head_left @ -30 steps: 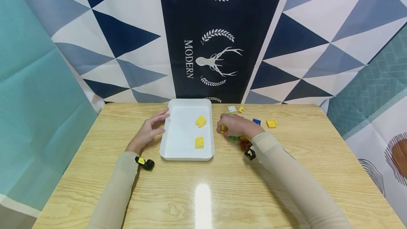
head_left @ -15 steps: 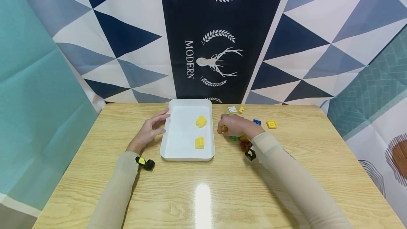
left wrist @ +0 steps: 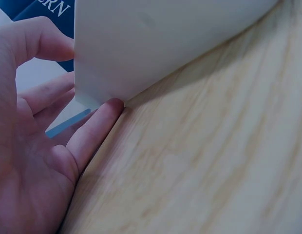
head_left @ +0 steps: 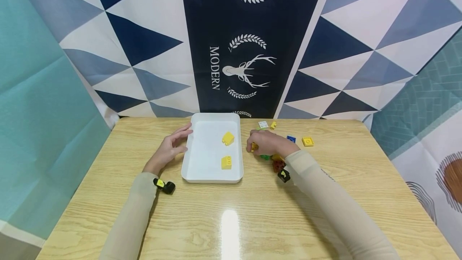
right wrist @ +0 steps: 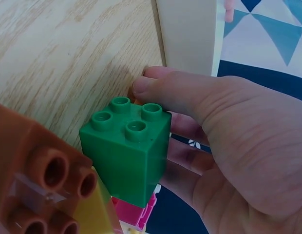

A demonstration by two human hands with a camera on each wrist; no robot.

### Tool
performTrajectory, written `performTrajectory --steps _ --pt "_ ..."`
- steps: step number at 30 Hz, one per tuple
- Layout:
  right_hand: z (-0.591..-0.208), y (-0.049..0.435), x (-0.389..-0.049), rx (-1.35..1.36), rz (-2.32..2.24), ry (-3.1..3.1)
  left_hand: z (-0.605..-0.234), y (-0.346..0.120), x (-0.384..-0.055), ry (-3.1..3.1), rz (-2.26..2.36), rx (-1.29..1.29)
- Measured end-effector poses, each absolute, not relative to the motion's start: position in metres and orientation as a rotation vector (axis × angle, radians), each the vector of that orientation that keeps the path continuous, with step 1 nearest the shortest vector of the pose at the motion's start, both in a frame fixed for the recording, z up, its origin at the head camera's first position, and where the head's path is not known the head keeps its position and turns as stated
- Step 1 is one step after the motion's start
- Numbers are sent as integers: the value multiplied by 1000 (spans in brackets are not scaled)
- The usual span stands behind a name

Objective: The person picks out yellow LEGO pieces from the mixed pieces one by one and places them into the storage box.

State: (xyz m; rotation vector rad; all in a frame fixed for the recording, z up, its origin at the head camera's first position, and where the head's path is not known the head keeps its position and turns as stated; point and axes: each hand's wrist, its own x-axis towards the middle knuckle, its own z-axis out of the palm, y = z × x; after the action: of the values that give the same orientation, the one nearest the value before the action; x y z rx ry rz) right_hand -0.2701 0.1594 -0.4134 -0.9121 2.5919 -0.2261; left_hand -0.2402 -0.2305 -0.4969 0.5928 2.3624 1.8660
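My left hand (head_left: pixel 167 150) rests at the left side of a white tray (head_left: pixel 213 181), fingers relaxed. In the left wrist view, fingertips (left wrist: pixel 113 108) touch the tray's lower corner. Two yellow building bricks, one (head_left: pixel 227 138) behind the other (head_left: pixel 226 162), lie inside the tray. Right of it, my right hand (head_left: pixel 265 141) pinches a yellow-orange brick (head_left: pixel 254 146) low over the table, mostly hidden by the fingers. In the right wrist view a green brick (right wrist: pixel 126 146) with studs up stands close beside this hand.
A reddish-brown brick (head_left: pixel 278 166) lies beneath the right wrist. Behind and right of that hand are a white brick (head_left: pixel 263 124), a small yellow piece (head_left: pixel 273 125), a blue brick (head_left: pixel 291 139) and a flat yellow square (head_left: pixel 308 141). A pink piece (right wrist: pixel 133 213) shows in the right wrist view.
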Motion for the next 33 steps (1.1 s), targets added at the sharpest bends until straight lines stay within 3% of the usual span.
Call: performTrajectory --steps 33 --pt "-400 159 -271 -888 -194 2585 -493 -230 -238 2351 1866 574"
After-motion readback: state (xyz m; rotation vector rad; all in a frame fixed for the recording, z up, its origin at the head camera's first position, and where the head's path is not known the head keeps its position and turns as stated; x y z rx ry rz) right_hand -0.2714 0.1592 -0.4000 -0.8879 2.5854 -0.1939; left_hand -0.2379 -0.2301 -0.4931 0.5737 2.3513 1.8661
